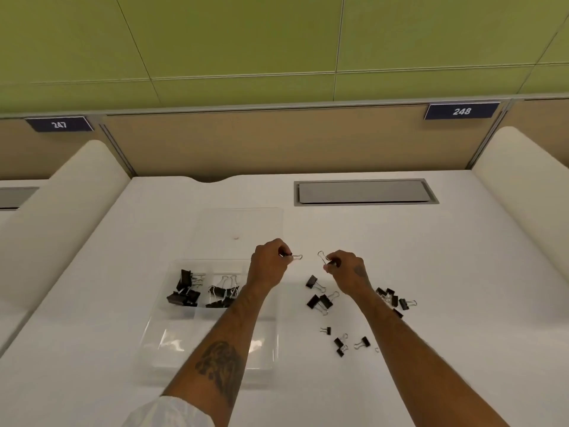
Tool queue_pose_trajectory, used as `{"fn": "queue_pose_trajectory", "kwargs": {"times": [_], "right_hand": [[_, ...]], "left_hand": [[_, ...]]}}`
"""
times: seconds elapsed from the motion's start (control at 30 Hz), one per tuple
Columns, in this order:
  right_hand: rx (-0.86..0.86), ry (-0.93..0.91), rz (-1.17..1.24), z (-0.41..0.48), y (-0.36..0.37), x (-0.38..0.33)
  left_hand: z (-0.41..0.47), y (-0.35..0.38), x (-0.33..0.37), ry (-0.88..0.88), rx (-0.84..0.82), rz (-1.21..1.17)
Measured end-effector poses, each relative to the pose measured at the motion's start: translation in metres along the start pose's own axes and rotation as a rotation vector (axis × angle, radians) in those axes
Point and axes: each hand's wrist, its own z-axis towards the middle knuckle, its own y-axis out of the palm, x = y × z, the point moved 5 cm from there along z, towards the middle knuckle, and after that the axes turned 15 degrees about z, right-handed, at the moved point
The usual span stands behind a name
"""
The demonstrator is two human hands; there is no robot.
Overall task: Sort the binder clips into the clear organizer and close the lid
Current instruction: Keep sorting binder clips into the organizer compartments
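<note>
Nearest the camera, a white sleeve cuff (167,412) is covering the left forearm, which is carrying a dark tattoo (222,366). Both forearms are reaching forward over a white desk (462,272). Left hand (269,266) is pinching a small binder clip (294,257) between thumb and fingertips, the wire handle pointing toward the other hand. Right hand (345,271) is pinching a second clip (324,261), its wire loop standing up toward the left hand; the two clips are near each other but apart. Below and outboard of the left hand, the clear organizer (184,322) is lying open on the desk, with its transparent lid (240,224) resting flat beyond the hand. Two far compartments are holding black clips with silver wire handles: a group of larger ones (184,291) and, next to the left wrist, a group of medium ones (221,292). Loose clips (320,300) are lying between the two forearms, smaller ones (341,343) sit nearer the camera, and another cluster (394,298) is lying outboard of the right wrist. Beyond both hands, dark blue plates on the partition are reading "247" (59,124) and "248" (462,111). A grey recessed panel (365,192) is sitting beyond the right hand.
</note>
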Motion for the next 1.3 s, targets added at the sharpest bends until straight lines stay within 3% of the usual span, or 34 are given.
{"fn": "queue_pose_trajectory", "kwargs": {"times": [0.3, 0.6, 0.83, 1.17, 1.3], "right_hand": [[-0.004, -0.034, -0.081, -0.050, 0.073, -0.020], [-0.049, -0.007, -0.103, -0.075, 0.117, -0.027], [-0.059, -0.061, -0.200, -0.071, 0.121, -0.032], [-0.138, -0.094, -0.172, -0.069, 0.122, -0.027], [-0.142, -0.119, -0.345, -0.065, 0.106, -0.016]], "left_hand": [[-0.047, -0.038, -0.081, -0.061, 0.014, 0.031], [-0.064, -0.034, -0.094, -0.043, -0.048, 0.095], [-0.065, -0.029, -0.100, -0.085, -0.041, 0.049], [-0.066, -0.023, -0.097, 0.002, -0.045, 0.349], [-0.063, -0.017, -0.092, 0.017, -0.073, 0.322]]}}
